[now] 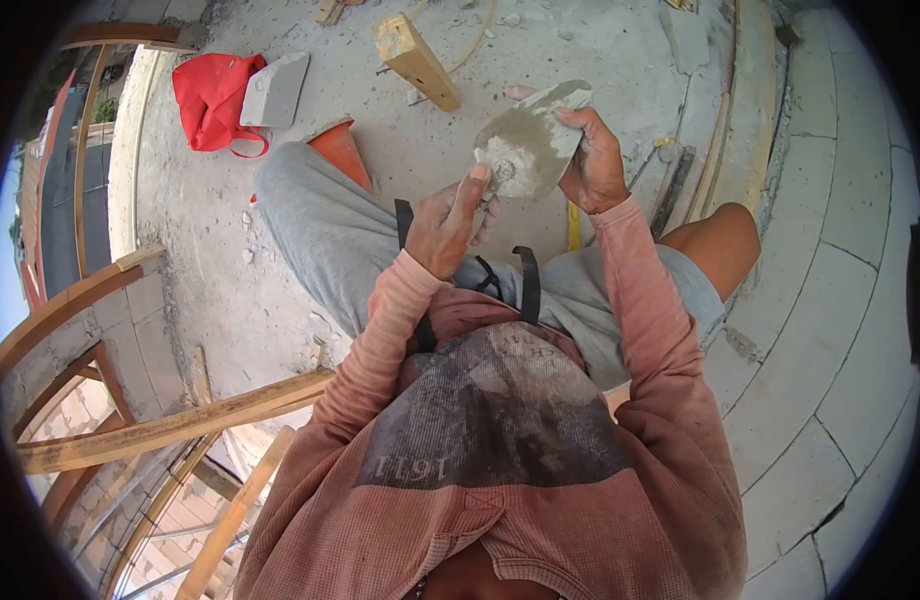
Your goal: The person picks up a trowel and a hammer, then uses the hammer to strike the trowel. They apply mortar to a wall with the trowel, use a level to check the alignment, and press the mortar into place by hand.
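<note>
A flat, leaf-shaped blade that looks like a trowel (pixel 530 138) is held up in front of my lap, smeared with grey mortar. My right hand (pixel 595 165) grips its right edge, thumb on the upper face and fingers behind. My left hand (pixel 452 215) pinches the lower left end, where a pale lump of mortar clings. No handle shows; it may be hidden by the left hand. Under and beyond the blade lies the dusty concrete floor (pixel 380 70).
A red bag (pixel 215 95) leans by a grey block (pixel 276 90). Close to my knee is an orange bucket (pixel 340 150). A wooden block (pixel 417 62) stands ahead. Wooden beams (pixel 180 420) cross at left; a pale block wall (pixel 800 300) runs along the right.
</note>
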Tool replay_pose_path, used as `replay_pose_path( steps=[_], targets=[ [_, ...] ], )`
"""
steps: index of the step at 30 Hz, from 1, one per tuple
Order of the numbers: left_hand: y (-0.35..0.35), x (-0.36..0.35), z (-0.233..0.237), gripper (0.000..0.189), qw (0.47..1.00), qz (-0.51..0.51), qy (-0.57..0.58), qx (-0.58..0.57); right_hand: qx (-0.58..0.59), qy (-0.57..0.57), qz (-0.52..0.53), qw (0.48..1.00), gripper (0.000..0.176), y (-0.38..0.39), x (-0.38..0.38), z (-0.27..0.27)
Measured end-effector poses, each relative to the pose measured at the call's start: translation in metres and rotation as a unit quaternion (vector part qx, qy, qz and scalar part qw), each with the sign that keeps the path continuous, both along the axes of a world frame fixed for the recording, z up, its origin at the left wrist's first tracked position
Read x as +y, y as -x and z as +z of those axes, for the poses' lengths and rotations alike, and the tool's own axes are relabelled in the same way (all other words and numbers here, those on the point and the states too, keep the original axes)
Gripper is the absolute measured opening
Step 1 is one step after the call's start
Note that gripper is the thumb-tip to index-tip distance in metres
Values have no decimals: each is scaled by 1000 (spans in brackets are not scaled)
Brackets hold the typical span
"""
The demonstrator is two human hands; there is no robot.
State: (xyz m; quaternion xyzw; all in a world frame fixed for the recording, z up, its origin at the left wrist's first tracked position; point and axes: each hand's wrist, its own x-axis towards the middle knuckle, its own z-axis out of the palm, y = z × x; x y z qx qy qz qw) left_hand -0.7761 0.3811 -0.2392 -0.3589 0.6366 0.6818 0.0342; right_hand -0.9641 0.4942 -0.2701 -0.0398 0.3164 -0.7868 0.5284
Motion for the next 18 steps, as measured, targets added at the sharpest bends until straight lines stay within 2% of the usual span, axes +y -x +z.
replay_pose_path(
  steps=[2,5,8,11,14,18],
  targets=[
    [-1,-3,-1,63,1000,-21,12,17,7,-3,2,1000,57,0,0,1],
    [-9,-1,-22,54,962,-80,193,177,7,2,10,1000,58,2,0,-1],
    [-3,-5,-19,42,965,-76,117,223,2,-8,10,1000,57,3,0,-5],
    [4,-7,-13,37,982,-17,-102,156,7,-32,-6,999,57,-1,0,-3],
    [5,-8,-10,32,982,-1,-151,115,3,-12,15,1000,55,1,0,-5],
    [8,-6,-2,38,979,7,-175,101,0,-10,27,1000,53,0,1,0]
  ],
)
